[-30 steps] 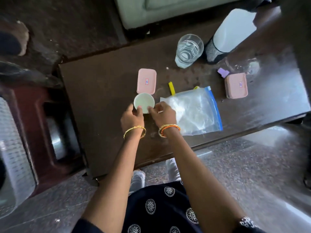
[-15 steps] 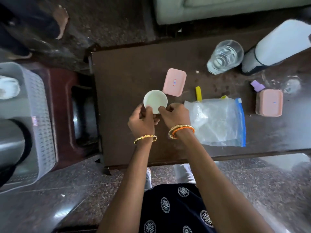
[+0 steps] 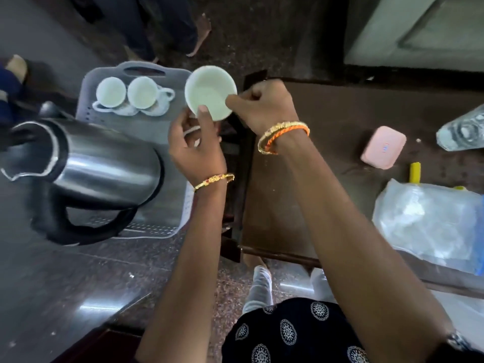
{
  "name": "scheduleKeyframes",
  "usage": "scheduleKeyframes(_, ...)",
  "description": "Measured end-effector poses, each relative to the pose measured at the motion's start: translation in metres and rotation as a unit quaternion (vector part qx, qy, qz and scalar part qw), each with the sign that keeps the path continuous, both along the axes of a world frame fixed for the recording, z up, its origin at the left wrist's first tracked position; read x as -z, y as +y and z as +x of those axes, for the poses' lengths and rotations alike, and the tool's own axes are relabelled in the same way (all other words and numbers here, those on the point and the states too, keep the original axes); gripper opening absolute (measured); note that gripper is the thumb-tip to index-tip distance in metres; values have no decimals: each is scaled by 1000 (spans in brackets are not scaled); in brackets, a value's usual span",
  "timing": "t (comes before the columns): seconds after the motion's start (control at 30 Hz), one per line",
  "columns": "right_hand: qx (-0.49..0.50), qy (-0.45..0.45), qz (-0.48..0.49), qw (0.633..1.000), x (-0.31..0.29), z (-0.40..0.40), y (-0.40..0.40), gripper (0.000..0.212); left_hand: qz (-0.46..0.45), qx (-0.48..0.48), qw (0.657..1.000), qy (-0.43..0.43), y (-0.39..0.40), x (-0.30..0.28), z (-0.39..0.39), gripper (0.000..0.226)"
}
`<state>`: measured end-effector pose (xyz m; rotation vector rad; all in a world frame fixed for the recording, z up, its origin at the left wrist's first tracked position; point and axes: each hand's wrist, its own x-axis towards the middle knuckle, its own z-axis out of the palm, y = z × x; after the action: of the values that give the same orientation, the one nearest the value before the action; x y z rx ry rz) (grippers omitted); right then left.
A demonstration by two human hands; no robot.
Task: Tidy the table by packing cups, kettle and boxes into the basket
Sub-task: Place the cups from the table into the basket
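Both hands hold 1 white cup (image 3: 209, 91) above the grey basket's (image 3: 136, 127) right edge: left hand (image 3: 195, 150) fingers closed on its near rim, right hand (image 3: 262, 106) pinching its right rim. 2 cups (image 3: 127, 94) and the steel kettle (image 3: 97, 163) lie in the basket.

One head-worn camera looks steeply down, close over the basket (image 3: 136, 132) and the table's (image 3: 327, 121) left edge.

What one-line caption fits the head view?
Both hands carry a white cup toward the basket holding two cups and a kettle.
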<state>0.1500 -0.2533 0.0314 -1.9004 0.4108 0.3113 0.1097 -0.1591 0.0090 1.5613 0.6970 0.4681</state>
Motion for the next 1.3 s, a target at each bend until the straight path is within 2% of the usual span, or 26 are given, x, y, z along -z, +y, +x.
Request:
scheduleKeyframes(0.13,-50,-22,6,998,-4,26,51,38,-5,-82,996,-34,40,-2,24,29)
scheduleKeyframes(0.2,-88,-26,-31,995,1,40,75,30,-8,-112,993,-26,56,4,34,28)
scheduleKeyframes(0.23,-100,-27,-54,993,6,46,84,27,-13,-116,993,-18,63,8,39,28)
scheduleKeyframes(0.33,-103,-10,-122,987,20,55,102,49,-10,-95,995,9,74,22,50,28)
scheduleKeyframes(0.4,-74,-8,-151,986,31,54,107,55,26,-71,997,19,80,32,56,27)
scheduleKeyframes(0.67,19,30,-194,980,55,49,134,36,110,22,988,107,102,51,80,24)
scheduleKeyframes(0.83,44,35,-214,975,73,46,139,30,111,43,985,127,107,57,88,21)
scheduleKeyframes(1.0,41,-5,-234,971,83,44,150,25,92,48,986,130,114,63,90,23)
scheduleKeyframes(1.17,39,-32,-254,966,87,41,146,27,21,13,994,105,113,66,86,29)
scheduleKeyframes(1.3,30,-43,-270,962,84,37,144,24,16,-16,986,164,113,76,85,30)
